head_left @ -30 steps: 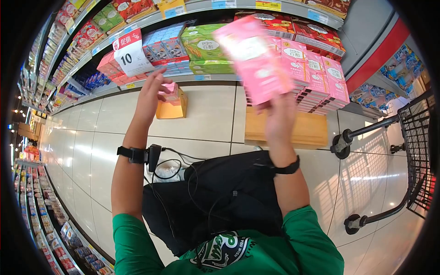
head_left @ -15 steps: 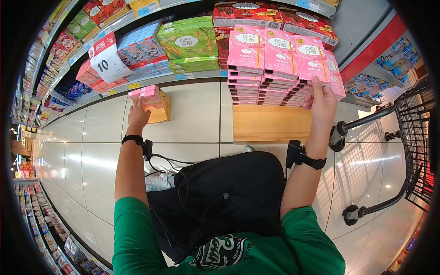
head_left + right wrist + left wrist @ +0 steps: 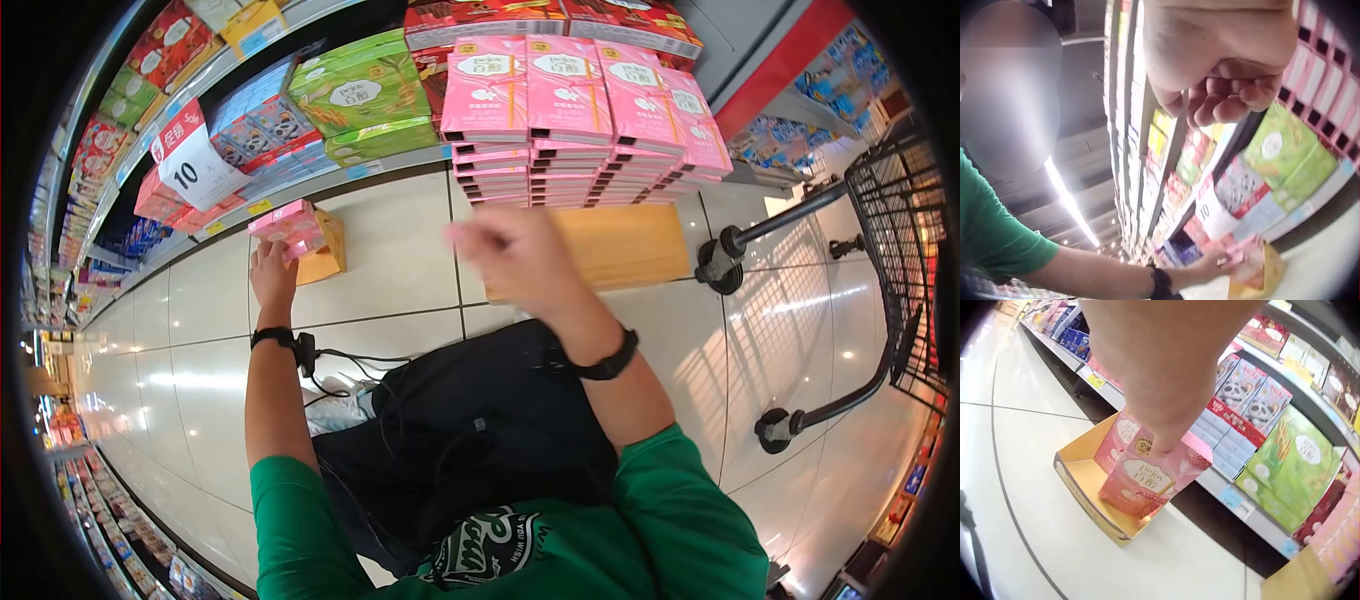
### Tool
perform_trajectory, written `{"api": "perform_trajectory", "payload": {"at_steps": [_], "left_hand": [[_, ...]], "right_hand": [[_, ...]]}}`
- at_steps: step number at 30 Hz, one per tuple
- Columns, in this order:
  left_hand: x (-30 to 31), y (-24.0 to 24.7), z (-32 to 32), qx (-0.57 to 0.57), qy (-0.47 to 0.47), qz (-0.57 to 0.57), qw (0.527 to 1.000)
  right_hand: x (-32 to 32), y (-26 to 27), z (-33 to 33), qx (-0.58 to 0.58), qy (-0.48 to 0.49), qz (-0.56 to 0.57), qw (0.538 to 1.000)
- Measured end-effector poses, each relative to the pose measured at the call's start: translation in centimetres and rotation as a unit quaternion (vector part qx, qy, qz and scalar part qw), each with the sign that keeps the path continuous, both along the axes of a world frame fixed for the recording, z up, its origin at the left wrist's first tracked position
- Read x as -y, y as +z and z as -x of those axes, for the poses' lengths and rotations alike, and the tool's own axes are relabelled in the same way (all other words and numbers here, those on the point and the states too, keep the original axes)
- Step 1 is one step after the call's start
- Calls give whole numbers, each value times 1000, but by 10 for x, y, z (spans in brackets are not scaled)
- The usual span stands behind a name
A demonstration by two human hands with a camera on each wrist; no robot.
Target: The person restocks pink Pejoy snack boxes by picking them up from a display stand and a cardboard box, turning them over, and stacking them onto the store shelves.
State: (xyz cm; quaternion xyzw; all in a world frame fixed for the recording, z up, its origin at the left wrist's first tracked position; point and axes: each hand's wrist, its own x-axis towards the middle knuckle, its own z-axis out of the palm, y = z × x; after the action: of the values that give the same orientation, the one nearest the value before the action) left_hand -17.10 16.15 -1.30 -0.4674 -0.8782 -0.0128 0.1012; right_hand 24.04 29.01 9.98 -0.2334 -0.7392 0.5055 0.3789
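Observation:
My left hand reaches down at a small yellow open carton on the floor and grips a pink Pejoy biscuit-stick box. In the left wrist view this box leans inside the carton, with a fingertip over its upper front. Behind it stands another pink box, partly hidden by the hand. My right hand, blurred, is in the air in front of the pink box stacks. Its fingers curl loosely and hold nothing.
A yellow-brown cardboard base lies below the stacks. Green boxes, panda-print boxes and a price sign line the low shelf. At the right stands a black wire cart with wheels on the tiled floor.
The right hand first set a pink box onto the stacks, let go, then swung left and back toward the body. The left hand came down onto the carton, where a pink box now tilts.

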Motion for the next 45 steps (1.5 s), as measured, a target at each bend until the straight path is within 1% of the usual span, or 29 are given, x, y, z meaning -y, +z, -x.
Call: {"api": "perform_trajectory", "payload": {"at_steps": [1, 2, 3, 4, 5, 7, 10, 11, 12, 13, 14, 15, 16, 17, 18, 21, 26, 28, 30, 32, 34, 36, 37, 39, 40, 42, 43, 44, 45], "left_hand": [[7, -2, 5, -9, -48, -26, 998], [13, -5, 10, -17, -94, -52, 994], [16, -2, 11, -21, -93, -51, 994], [19, 4, 12, 56, -108, -100, 987], [27, 12, 15, 130, -118, -148, 973], [37, 58, -9, 241, -64, -223, 942], [49, 112, -26, 445, -19, -367, 817], [50, 132, -40, 507, -2, -408, 759], [53, 146, -42, 579, -12, -420, 699], [54, 153, -44, 640, -37, -451, 621], [57, 171, -56, 711, -4, -414, 568], [60, 191, -73, 778, 29, -372, 506], [62, 201, -87, 776, 30, -378, 504], [63, 210, -100, 787, -2, -351, 507], [63, 218, -114, 796, -34, -323, 511], [64, 221, -135, 811, -17, -308, 496], [67, 191, -126, 862, -24, -234, 449], [68, 193, -139, 862, -30, -227, 453], [64, 193, -149, 833, -7, -238, 500], [51, 164, -127, 818, -11, -312, 483], [42, 160, -120, 830, -39, -307, 464], [39, 165, -124, 714, 9, -361, 599], [35, 163, -122, 717, 6, -360, 596], [29, 160, -116, 584, 20, -335, 739], [26, 154, -109, 586, 19, -335, 738], [19, 125, -82, 487, 56, -259, 833], [17, 105, -57, 451, 69, -226, 861], [16, 89, -40, 451, 70, -226, 861], [18, 76, -23, 315, 52, -166, 933]], "right_hand": [[9, 2, 9, 60, 48, -12, 997], [13, -1, 15, 56, 45, -9, 997], [14, -9, 21, 101, 92, -26, 990], [14, -19, 29, 142, 142, -44, 979], [12, -33, 32, 164, 176, 26, 970], [8, -59, 35, 194, 224, 67, 953], [10, -64, 40, 187, 259, 183, 930], [14, -54, 45, 178, 254, 218, 925], [21, -40, 53, 175, 272, 210, 923], [27, -26, 57, 114, 245, 222, 937], [35, -14, 57, 55, 215, 238, 946], [47, -1, 57, 59, 224, 239, 943], [58, 14, 61, -18, 231, 263, 937], [67, 28, 64, -95, 235, 284, 925], [77, 39, 64, -94, 239, 281, 925], [104, 60, 63, -159, 292, 218, 918], [117, 64, 63, -181, 304, 257, 899], [117, 61, 60, -183, 304, 260, 898], [114, 57, 59, -163, 319, 281, 890], [116, 46, 64, -173, 290, 254, 906], [107, 43, 59, -177, 260, 224, 922], [95, 46, 53, -240, 175, 194, 935], [80, 49, 43, -234, 140, 184, 944], [46, 49, 31, -282, 18, 111, 953], [29, 50, 22, -271, -33, 108, 956], [-3, 45, 5, -251, -119, 105, 955], [-16, 40, -4, -242, -154, 104, 952], [-26, 37, -12, -241, -154, 105, 953], [-34, 32, -17, -222, -196, 104, 950]]}}
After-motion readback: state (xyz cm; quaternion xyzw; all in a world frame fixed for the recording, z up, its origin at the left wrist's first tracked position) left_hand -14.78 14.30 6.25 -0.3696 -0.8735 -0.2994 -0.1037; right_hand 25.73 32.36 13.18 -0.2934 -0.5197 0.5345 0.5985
